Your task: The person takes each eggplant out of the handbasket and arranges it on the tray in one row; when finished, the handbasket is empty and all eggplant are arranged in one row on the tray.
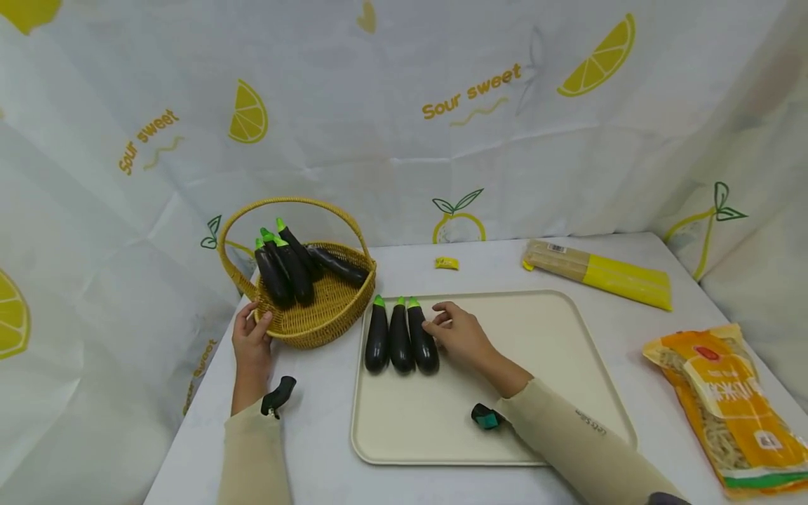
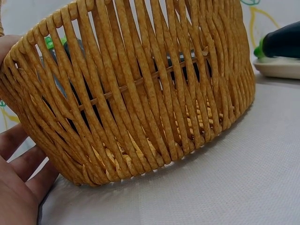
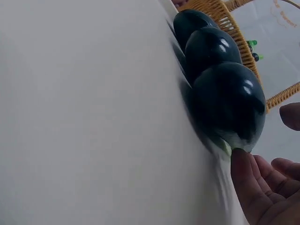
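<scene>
Steadied by its rim, the wicker basket [image 1: 315, 334] stands near the desk's [image 1: 322, 428] left edge, the left hand [image 1: 251, 335] gripping it most likely, I judge from my remote seat, to keep it from sliding or tipping under an uneven load. Inside, a cluster of eggplants [image 1: 295, 273] leans stem-up on the left, while a single eggplant [image 1: 341, 266] lies slanted on the right. Beside it, three eggplants [image 1: 400, 337] lie side by side along the beige tray's [image 1: 555, 344] left edge, stems toward its far edge, an order that seems to leave the outermost within easy reach of the right hand [image 1: 463, 337]. That rightmost eggplant [image 1: 421, 340] lies just left of the right hand. On my right wrist feed, one fingertip [image 3: 241, 164] meets it near the pale green stem [image 3: 227, 147]; another digit [image 3: 291, 116] hangs apart from its skin. I see these fingers loosely bent and parted, closed around nothing; whether the fingertip presses, I cannot tell.
</scene>
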Tool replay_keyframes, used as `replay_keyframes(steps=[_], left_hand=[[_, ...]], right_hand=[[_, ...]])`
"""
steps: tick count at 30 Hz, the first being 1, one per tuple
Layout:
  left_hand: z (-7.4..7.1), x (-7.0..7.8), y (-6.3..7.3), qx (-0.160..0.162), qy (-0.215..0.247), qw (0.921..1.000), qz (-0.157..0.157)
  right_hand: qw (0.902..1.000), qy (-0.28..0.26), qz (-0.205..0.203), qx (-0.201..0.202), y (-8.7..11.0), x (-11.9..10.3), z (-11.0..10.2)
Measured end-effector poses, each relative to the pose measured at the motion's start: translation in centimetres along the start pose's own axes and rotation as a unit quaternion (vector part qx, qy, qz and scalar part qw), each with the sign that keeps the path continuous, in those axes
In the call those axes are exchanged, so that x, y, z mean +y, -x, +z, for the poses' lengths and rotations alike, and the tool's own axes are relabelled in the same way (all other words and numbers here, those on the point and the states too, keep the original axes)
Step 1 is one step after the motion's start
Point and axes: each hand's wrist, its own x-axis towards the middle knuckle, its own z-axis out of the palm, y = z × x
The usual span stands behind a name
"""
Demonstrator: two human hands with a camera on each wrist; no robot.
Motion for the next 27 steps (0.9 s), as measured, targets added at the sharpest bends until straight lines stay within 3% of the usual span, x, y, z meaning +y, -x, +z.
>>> replay_keyframes(steps=[5, 9, 19, 27], left_hand=[[-0.2, 0.1, 0.0, 0.006, 0.002, 1.0000, 0.002], [-0.1, 0.2, 0.1, 0.002, 0.005, 1.0000, 0.004], [0.0, 0.1, -0.1, -0.006, 0.002, 1.0000, 0.007], [0.0, -0.1, 0.0, -0.010, -0.006, 0.9999, 0.004]], right_hand=[[0.9990, 0.026, -0.036, 0.006, -2.1, -2.6, -0.5], [0.9963, 0.048, -0.070, -0.009, -4.1, -5.7, 0.5], [0.9865, 0.066, -0.132, -0.072, -9.5, -11.9, 6.7], [0.9797, 0.139, -0.126, -0.070, -14.0, -12.8, 9.8]])
